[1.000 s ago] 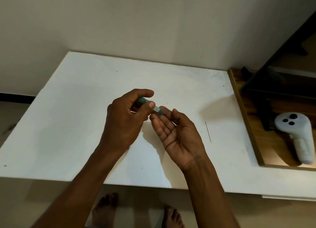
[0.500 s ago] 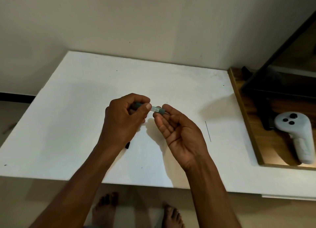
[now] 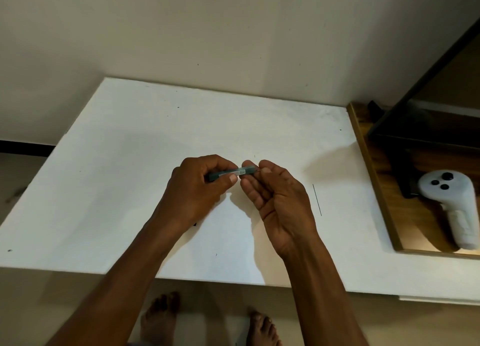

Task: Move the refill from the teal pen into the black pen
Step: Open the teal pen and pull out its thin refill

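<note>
The teal pen [image 3: 248, 170] with a white label is held level above the middle of the white table [image 3: 130, 164]. My left hand [image 3: 197, 189] grips its left part between thumb and fingers. My right hand [image 3: 278, 197] pinches the pen's right end with thumb and fingertips, palm turned up. A small black tip of the black pen [image 3: 195, 224] shows on the table just under my left wrist; the rest of it is hidden. A thin dark refill [image 3: 317, 199] lies on the table to the right of my right hand.
A wooden tray [image 3: 374, 179] adjoins the table's right side and holds a white handheld controller [image 3: 452, 202] and a dark object. The wall runs along the table's far edge. My bare feet show below the near edge.
The pen has tilted from pointing down-right to nearly level. My right hand's fingers have curled from an open palm under the tip to a pinch on the pen's right end.
</note>
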